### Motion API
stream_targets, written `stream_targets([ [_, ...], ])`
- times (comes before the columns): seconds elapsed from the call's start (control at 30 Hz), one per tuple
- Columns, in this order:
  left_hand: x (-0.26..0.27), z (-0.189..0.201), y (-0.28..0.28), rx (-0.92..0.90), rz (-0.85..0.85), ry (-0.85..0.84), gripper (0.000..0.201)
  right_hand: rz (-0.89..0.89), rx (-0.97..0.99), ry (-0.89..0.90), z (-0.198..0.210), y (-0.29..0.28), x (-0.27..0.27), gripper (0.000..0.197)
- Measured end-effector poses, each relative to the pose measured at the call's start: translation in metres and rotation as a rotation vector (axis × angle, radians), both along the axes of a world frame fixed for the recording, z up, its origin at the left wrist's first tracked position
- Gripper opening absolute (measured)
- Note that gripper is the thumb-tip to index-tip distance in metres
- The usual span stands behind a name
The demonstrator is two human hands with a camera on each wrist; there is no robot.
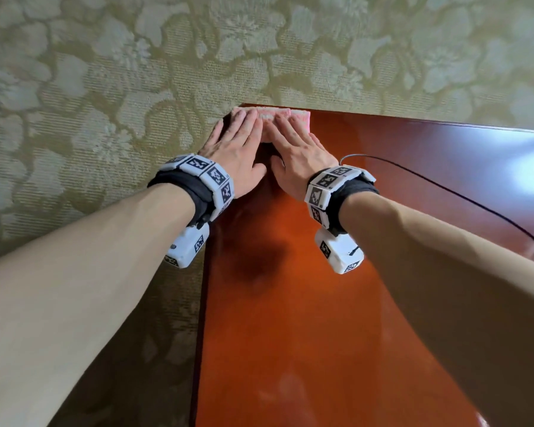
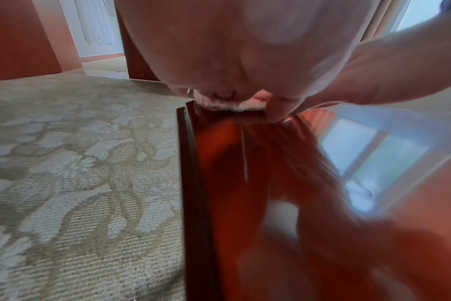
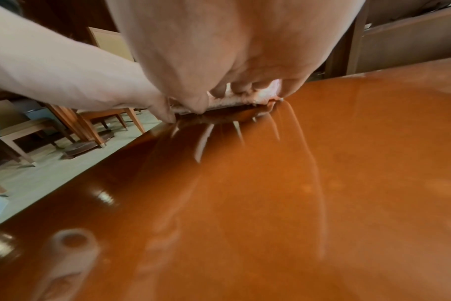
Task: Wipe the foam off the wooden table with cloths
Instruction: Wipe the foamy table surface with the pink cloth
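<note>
Both hands lie side by side, palms down, on a pink cloth (image 1: 275, 114) at the far left corner of the glossy reddish-brown wooden desk (image 1: 305, 303). The left hand (image 1: 238, 149) has its fingers straight and spread flat over the left part of the cloth, right at the desk's corner, with its outer edge reaching past the desk's left edge. The right hand (image 1: 293, 152) presses flat on the right part of the cloth, fingers straight and close together; its thumb lies near the left thumb, almost touching it. Neither hand curls round the cloth; both only press it down onto the wood.

In the right wrist view, thin pale streaks of foam (image 3: 204, 142) trail across the desk from under the cloth toward the camera. The left wrist view shows one such thin streak (image 2: 245, 154) on the wood below the cloth's fluffy edge.

Each wrist wears a black band with white blocks bearing black-and-white square markers (image 1: 210, 177). A thin black cable (image 1: 444, 188) runs from the right wrist across the desk toward the right edge of the view. Beside and beyond the desk lies a carpet (image 1: 105, 87) with a pale flower pattern on an olive ground. Wooden chairs (image 3: 101, 122) stand on the floor beyond the desk in the right wrist view.
</note>
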State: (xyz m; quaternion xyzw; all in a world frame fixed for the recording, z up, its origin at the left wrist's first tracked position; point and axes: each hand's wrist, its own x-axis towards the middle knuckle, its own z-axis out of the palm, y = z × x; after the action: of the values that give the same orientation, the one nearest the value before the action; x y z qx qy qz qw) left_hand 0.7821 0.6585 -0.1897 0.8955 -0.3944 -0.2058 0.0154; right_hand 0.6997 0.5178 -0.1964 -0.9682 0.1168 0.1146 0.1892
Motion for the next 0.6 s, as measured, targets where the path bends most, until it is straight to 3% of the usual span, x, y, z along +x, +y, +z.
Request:
stream_targets([
  [0.3,-0.039,0.005,-0.047,0.003,-0.073,0.041,0.079,-0.039,0.024,0.075,0.008,-0.044,-0.044,0.069],
  [0.6,-0.14,0.006,-0.001,0.002,-0.162,0.028,0.08,-0.027,-0.005,0.072,0.006,-0.003,-0.156,0.074],
])
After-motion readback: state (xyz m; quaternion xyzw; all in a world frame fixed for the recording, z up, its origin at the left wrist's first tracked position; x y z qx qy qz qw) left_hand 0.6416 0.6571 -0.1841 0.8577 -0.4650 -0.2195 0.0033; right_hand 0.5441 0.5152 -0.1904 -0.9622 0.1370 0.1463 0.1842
